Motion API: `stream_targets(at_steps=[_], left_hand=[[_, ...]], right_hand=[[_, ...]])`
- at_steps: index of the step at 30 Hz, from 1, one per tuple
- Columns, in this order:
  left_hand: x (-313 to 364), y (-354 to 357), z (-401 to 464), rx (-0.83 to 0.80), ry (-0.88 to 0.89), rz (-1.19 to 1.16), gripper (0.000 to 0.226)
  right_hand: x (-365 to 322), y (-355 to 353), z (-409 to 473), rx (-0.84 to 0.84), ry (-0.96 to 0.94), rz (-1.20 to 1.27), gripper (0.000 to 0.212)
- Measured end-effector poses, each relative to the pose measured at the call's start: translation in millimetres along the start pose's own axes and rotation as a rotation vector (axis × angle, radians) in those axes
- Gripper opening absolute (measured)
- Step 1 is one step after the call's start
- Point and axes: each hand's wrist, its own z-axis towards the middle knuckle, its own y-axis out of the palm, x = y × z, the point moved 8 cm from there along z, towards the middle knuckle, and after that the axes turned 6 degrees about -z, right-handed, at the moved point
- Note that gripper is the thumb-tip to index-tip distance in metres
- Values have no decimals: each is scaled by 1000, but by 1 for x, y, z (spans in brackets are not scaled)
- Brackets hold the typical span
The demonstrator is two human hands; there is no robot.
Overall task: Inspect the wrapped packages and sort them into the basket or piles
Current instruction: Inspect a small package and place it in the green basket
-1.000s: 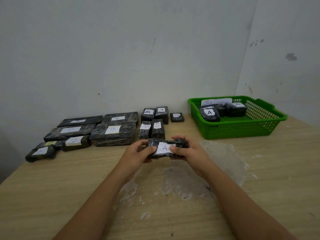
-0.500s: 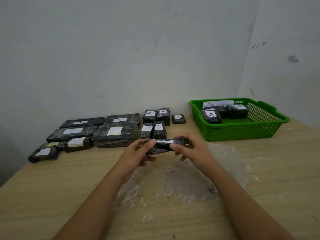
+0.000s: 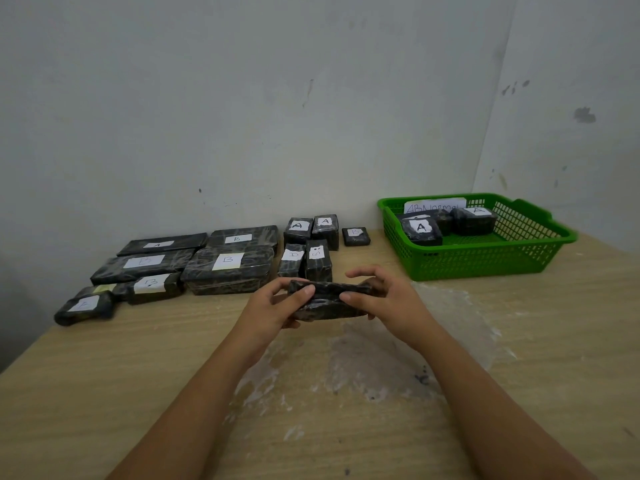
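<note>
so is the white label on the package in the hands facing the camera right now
No, the package held between the left hand and right hand shows only dark wrapped surface, no white label.

"ABNormal" card (image 3: 435, 205) in basket (image 3: 485, 261), "A" package (image 3: 420, 230)

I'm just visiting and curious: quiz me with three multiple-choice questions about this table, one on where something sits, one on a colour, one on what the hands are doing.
1. Where does the basket stand?
A. far right of the table
B. far left of the table
C. on the floor

2. What colour is the basket?
A. red
B. green
C. blue

3. What are the left hand and the right hand doing?
A. resting flat on the table
B. both holding one dark wrapped package
C. lifting the basket

Answers:
1 A: it sits at the table's far right, near the corner of the walls.
2 B: its mesh walls are bright green.
3 B: the fingers of both hands grip the package's ends above the table.
</note>
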Motion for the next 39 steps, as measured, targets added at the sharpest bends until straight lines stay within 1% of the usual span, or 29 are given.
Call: stream_targets(at_steps=[4, 5, 7, 9, 11, 12, 17, 20, 25, 29, 31, 34, 35, 36, 39], left_hand=[[1, 4, -2, -6, 2, 1, 49], [1, 5, -3, -4, 2, 1, 50], [0, 5, -3, 18, -4, -6, 43], [-2, 3, -2, 49, -12, -11, 35], [-3, 0, -2, 67, -15, -18, 32], [-2, -1, -1, 70, -14, -19, 31], [0, 0, -2, 70, 8, 16, 28], [2, 1, -3, 73, 37, 49, 26], [6, -3, -4, 116, 85, 47, 24], [8, -3, -4, 127, 119, 66, 19], [7, 0, -5, 104, 107, 66, 25], [4, 6, -6, 66, 70, 29, 51], [3, 6, -6, 62, 63, 13, 55], [3, 6, -5, 61, 59, 0, 55], [4, 2, -3, 75, 68, -8, 45]], right_hand=[[-2, -1, 0, 26, -42, 25, 35], [-2, -1, 1, 26, -50, 23, 34], [-1, 1, 1, 18, -60, 2, 28], [-1, 3, 0, 20, -77, -49, 18], [-1, 4, 0, 27, -91, -85, 9], [-2, 4, -1, 22, -95, -84, 9], [0, 4, 2, 39, -126, -150, 13], [1, 3, 2, 50, -123, -182, 11], [0, 7, 2, 58, -142, -145, 8], [-2, 10, -1, 112, -110, -156, 18], [-1, 8, 0, 139, -94, -121, 19], [0, 3, 1, 143, -94, -71, 20], [1, 3, 2, 140, -93, -68, 21], [0, 4, 1, 135, -91, -72, 20], [-2, 8, -2, 123, -79, -86, 19]])
